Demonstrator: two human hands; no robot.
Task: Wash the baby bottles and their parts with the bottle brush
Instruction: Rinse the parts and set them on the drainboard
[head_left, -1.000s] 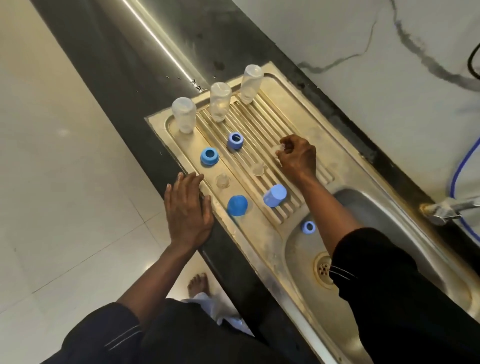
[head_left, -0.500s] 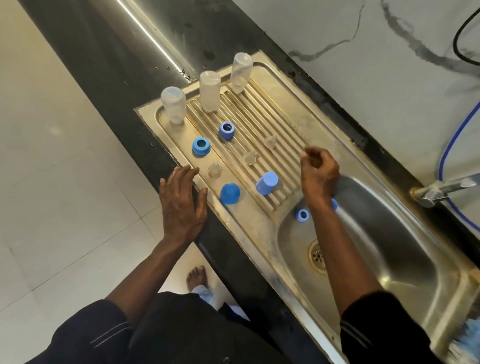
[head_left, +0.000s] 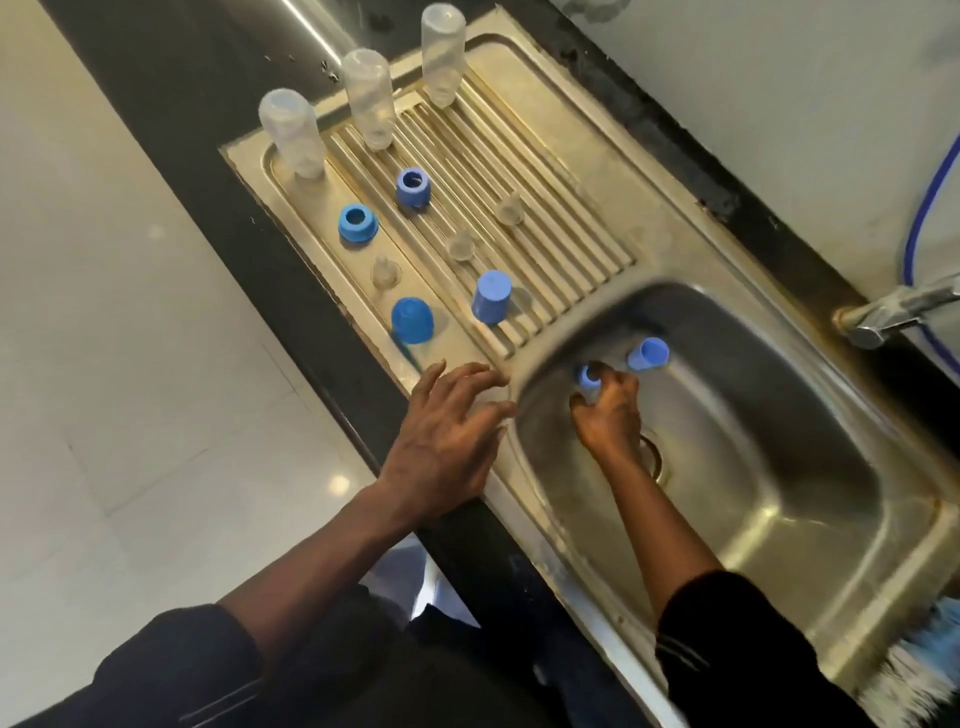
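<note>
My right grip (head_left: 608, 410) has dropped from the drainboard (head_left: 545, 171) into the sink basin (head_left: 779, 415), fingers curled round a blue collar (head_left: 588, 375) beside a blue cap (head_left: 648, 354). Three bottles (head_left: 291, 135) already drain upturned; I judge only these two remain. Left grip (head_left: 447, 436) lies spread over the worktop (head_left: 311, 291) edge.

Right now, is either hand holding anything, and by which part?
The right hand grips a blue bottle collar by its side wall in the sink basin; the left hand holds nothing.
</note>
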